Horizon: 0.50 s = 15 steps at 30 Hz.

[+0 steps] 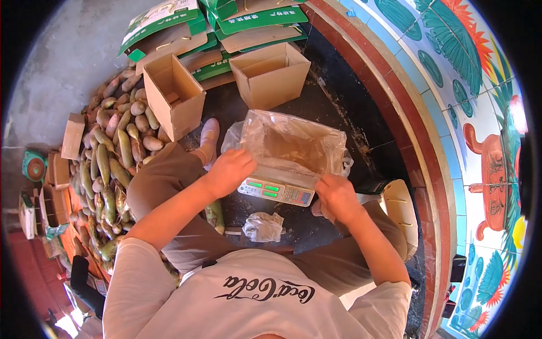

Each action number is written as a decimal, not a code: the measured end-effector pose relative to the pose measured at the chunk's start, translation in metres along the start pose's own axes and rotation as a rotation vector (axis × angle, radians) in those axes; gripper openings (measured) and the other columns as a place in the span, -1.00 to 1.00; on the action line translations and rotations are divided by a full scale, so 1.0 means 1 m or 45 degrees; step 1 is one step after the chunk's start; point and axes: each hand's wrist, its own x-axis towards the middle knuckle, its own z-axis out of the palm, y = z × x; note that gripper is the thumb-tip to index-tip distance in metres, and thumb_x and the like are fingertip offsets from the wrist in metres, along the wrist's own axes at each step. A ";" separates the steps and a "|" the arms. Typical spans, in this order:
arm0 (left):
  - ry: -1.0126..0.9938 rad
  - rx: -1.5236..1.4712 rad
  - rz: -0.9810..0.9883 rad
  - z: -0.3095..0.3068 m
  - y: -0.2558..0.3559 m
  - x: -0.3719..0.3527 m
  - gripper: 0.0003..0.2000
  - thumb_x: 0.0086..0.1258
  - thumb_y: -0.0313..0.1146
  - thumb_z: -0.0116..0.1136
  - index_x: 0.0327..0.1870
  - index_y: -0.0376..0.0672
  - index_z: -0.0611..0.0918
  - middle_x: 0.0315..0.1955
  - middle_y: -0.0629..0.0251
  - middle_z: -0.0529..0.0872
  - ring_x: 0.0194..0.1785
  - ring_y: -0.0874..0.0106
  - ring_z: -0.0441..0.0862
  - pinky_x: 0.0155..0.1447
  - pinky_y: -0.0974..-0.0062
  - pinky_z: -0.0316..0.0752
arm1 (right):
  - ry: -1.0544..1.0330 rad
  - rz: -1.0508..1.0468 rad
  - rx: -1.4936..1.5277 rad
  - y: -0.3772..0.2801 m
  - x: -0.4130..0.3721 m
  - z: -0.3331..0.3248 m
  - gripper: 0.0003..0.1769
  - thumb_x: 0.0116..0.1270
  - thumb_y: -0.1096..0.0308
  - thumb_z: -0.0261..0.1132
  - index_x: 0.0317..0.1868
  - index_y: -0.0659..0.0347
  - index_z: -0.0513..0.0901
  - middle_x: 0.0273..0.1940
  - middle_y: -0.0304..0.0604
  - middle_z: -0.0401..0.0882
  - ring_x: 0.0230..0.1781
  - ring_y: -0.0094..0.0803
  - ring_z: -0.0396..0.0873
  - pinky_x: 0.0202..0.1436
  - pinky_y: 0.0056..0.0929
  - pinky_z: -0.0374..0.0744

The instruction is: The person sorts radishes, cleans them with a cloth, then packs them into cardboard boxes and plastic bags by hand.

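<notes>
A cardboard box lined with a clear plastic bag [293, 121] sits in front of me on a digital scale [276, 192] with green lit displays and a keypad. At the box's near left corner, my left hand [234, 168] is closed on the edge of the plastic bag. My right hand [339, 198] is at the near right corner, its fingers curled over the bag's edge there. The fingertips of both hands are partly hidden. Just below the scale lies a crumpled clear plastic bag [263, 227].
Two open cardboard boxes, one at left [183, 113] and one at right [276, 82], stand beyond the scale. A big pile of tubers and long green gourds [121, 141] covers the left. Green printed cartons [259, 22] are stacked behind. A tiled wall [446, 113] curves along the right.
</notes>
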 end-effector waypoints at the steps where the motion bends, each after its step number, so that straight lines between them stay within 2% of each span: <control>1: -0.047 0.031 0.013 0.002 0.003 -0.007 -0.87 0.00 -0.47 0.14 -0.45 -0.18 0.44 -0.44 0.23 0.44 -0.26 0.21 0.46 -0.17 0.35 0.41 | 0.021 -0.058 -0.048 -0.003 -0.006 0.001 -0.77 -0.13 0.49 0.24 -0.36 0.20 0.49 -0.42 -0.14 0.41 -0.32 -0.20 0.49 -0.15 -0.25 0.48; 5: -0.101 0.006 0.027 0.019 0.004 -0.027 -0.87 -0.03 -0.54 0.10 -0.47 -0.18 0.42 -0.45 0.22 0.43 -0.27 0.20 0.47 -0.19 0.32 0.42 | 0.034 -0.068 -0.132 0.004 -0.020 0.031 -0.74 -0.15 0.50 0.24 -0.33 0.19 0.52 -0.35 -0.15 0.47 -0.26 -0.21 0.51 -0.12 -0.29 0.50; 8: -0.171 -0.129 -0.137 0.044 -0.005 -0.039 -0.85 0.00 -0.51 0.13 -0.39 -0.19 0.47 -0.41 0.20 0.47 -0.21 0.19 0.50 -0.12 0.29 0.44 | 0.101 0.004 -0.083 0.011 -0.026 0.051 -0.68 -0.12 0.51 0.24 -0.24 0.20 0.55 -0.22 -0.13 0.54 -0.14 -0.20 0.53 -0.05 -0.29 0.49; 11: -0.211 -0.335 -0.283 0.067 -0.013 -0.042 -0.81 0.08 -0.46 0.18 -0.26 -0.20 0.52 -0.26 0.15 0.54 -0.10 0.15 0.52 -0.02 0.25 0.44 | 0.101 0.072 0.004 0.022 -0.035 0.062 -0.66 -0.06 0.51 0.24 -0.17 0.21 0.58 -0.12 -0.11 0.57 -0.06 -0.19 0.53 0.01 -0.29 0.48; 13: -0.255 -0.531 -0.512 0.068 -0.010 -0.038 -0.77 0.12 -0.40 0.21 -0.21 -0.20 0.54 -0.19 0.11 0.57 -0.05 0.12 0.52 0.03 0.25 0.43 | 0.073 0.079 -0.036 0.025 -0.034 0.058 -0.68 0.00 0.50 0.24 -0.15 0.21 0.59 -0.12 -0.10 0.59 -0.07 -0.19 0.55 0.03 -0.27 0.47; 14: -0.275 -0.626 -0.629 0.068 -0.011 -0.036 -0.76 0.14 -0.37 0.23 -0.18 -0.20 0.56 -0.15 0.09 0.58 -0.03 0.10 0.52 0.05 0.25 0.43 | -0.023 0.196 0.075 0.024 -0.034 0.055 -0.73 0.04 0.48 0.24 -0.17 0.21 0.59 -0.15 -0.09 0.59 -0.10 -0.17 0.55 0.01 -0.26 0.48; 15: -0.327 -0.745 -0.725 0.075 -0.018 -0.039 -0.79 0.18 -0.32 0.21 -0.23 -0.21 0.58 -0.19 0.07 0.61 -0.06 0.10 0.55 0.02 0.24 0.43 | -0.124 0.311 0.190 0.016 -0.031 0.045 -0.77 0.07 0.47 0.24 -0.20 0.21 0.59 -0.18 -0.07 0.59 -0.14 -0.14 0.56 -0.02 -0.25 0.48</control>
